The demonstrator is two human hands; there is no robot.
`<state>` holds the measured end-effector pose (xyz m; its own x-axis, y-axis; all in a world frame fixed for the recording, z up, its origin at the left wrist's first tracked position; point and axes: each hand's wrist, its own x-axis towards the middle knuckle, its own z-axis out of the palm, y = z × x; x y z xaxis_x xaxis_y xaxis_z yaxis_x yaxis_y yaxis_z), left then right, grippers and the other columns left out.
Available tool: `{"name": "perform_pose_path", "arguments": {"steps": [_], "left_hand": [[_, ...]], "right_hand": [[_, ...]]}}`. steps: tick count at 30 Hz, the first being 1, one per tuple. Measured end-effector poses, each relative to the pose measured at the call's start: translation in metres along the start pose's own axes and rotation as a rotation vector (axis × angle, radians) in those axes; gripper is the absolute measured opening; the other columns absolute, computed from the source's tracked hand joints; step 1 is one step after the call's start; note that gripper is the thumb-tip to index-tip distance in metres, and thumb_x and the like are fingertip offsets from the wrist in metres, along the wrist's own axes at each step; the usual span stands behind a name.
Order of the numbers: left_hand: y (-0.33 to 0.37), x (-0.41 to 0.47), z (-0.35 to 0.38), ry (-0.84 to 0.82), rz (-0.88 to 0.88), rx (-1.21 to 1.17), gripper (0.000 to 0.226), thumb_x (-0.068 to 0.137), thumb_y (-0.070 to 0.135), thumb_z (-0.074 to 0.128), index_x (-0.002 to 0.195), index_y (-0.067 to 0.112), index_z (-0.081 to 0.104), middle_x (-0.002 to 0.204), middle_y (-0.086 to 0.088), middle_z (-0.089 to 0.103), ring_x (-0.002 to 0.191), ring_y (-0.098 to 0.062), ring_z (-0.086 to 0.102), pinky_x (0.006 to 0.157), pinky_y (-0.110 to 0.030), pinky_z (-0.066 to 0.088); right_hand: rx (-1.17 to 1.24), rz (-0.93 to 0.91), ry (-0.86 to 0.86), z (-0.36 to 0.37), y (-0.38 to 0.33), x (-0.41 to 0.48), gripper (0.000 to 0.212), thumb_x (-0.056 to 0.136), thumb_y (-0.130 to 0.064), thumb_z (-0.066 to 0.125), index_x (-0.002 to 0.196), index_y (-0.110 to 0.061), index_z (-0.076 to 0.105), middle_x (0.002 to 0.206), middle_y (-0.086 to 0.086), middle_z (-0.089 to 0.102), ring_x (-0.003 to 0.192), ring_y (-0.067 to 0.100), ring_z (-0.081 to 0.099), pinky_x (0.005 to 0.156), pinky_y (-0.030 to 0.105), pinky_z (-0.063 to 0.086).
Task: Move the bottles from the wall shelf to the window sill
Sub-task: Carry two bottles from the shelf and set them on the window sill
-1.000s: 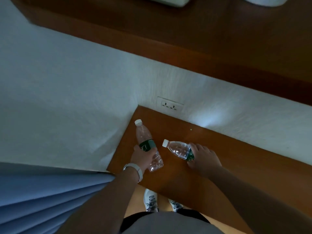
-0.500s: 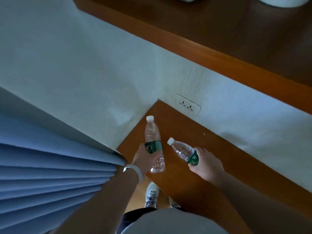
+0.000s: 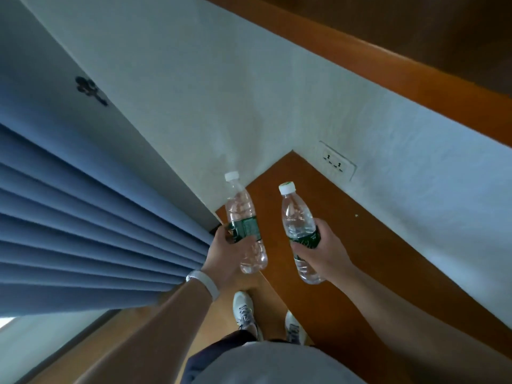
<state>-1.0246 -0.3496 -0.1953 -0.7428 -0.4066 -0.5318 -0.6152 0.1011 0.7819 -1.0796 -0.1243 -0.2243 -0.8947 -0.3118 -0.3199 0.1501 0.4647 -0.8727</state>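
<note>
My left hand (image 3: 227,256): wrapped around the green label band of the left bottle (image 3: 245,223), thumb across the front, fingers behind; a white wristband (image 3: 203,282) sits on that wrist.
Left bottle: clear plastic, white cap (image 3: 232,176) at the far end, base nearest me. Its long axis runs from my hand away toward the wall corner, cap leaning slightly left. It is lifted clear of the wood, over the left edge of the shelf (image 3: 388,259), just beside the curtain folds.
My right hand (image 3: 322,249): clamped on the right bottle (image 3: 300,231) at its green label, fingers curled round the right side, thumb on the near side.
Right bottle: clear, cap (image 3: 287,187) white with a green rim, pointing away from me and a little left; base sticks out below my palm toward my body. Long axis roughly parallel to the other bottle's. Held in the air above the shelf, not resting on it.
Gap between bottles: apart, not touching, side by side.
Shelf: brown wood, fitted into the white wall corner, with a wall socket (image 3: 336,160) just above its back edge.
Curtain (image 3: 83,231): blue, pleated, at my left.
Below: my white shoes (image 3: 245,311) on the wood floor.
</note>
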Motion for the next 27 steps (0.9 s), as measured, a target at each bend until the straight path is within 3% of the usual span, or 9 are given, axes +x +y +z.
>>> {"name": "perform_pose_path", "arguments": {"steps": [7,12,15,17,22,27], "left_hand": [[-0.019,-0.027,-0.043,0.110,0.024,-0.208,0.062,0.078,0.025,0.082,0.131,0.018,0.050,0.111,0.000,0.070,0.091,-0.017,0.074,0.081,-0.042,0.061],[-0.043,-0.050,-0.088,0.214,0.055,-0.308,0.054,0.083,0.018,0.079,0.129,0.020,0.051,0.110,0.001,0.068,0.086,-0.010,0.073,0.067,-0.024,0.058],[-0.062,-0.071,-0.121,0.279,0.070,-0.358,0.056,0.080,0.019,0.081,0.129,0.020,0.054,0.111,-0.003,0.071,0.090,-0.018,0.074,0.080,-0.038,0.061],[-0.078,-0.088,-0.146,0.319,0.085,-0.355,0.050,0.077,0.020,0.082,0.121,0.027,0.058,0.108,0.000,0.072,0.089,-0.015,0.073,0.083,-0.040,0.060],[-0.120,-0.143,-0.204,0.420,0.113,-0.351,0.041,0.080,0.014,0.080,0.109,0.033,0.060,0.088,0.015,0.074,0.081,-0.006,0.072,0.079,-0.033,0.059],[-0.170,-0.208,-0.263,0.510,0.155,-0.277,0.040,0.081,0.010,0.079,0.099,0.039,0.058,0.078,0.018,0.071,0.071,0.003,0.068,0.063,-0.014,0.051]], "right_hand": [[0.046,-0.110,-0.116,0.033,-0.043,-0.003,0.049,0.076,-0.042,0.078,0.115,-0.033,0.051,0.100,-0.007,0.067,0.085,0.007,0.069,0.075,0.038,0.062],[0.034,-0.196,-0.197,0.071,-0.073,-0.014,0.054,0.069,-0.046,0.078,0.112,-0.035,0.048,0.104,-0.004,0.064,0.092,0.014,0.068,0.080,0.045,0.060],[0.034,-0.215,-0.240,0.102,-0.095,-0.027,0.060,0.065,-0.049,0.078,0.115,-0.031,0.049,0.105,-0.003,0.064,0.094,0.013,0.068,0.082,0.046,0.060],[0.024,-0.228,-0.263,0.125,-0.111,-0.037,0.063,0.064,-0.049,0.078,0.117,-0.029,0.050,0.107,-0.005,0.065,0.095,0.011,0.067,0.084,0.047,0.059],[0.017,-0.256,-0.296,0.189,-0.150,-0.070,0.056,0.064,-0.047,0.079,0.111,-0.034,0.052,0.105,-0.006,0.067,0.096,0.010,0.068,0.087,0.047,0.057],[0.025,-0.299,-0.372,0.263,-0.185,-0.118,0.039,0.078,-0.024,0.082,0.106,-0.028,0.055,0.101,0.000,0.069,0.089,0.013,0.070,0.083,0.042,0.059]]}}
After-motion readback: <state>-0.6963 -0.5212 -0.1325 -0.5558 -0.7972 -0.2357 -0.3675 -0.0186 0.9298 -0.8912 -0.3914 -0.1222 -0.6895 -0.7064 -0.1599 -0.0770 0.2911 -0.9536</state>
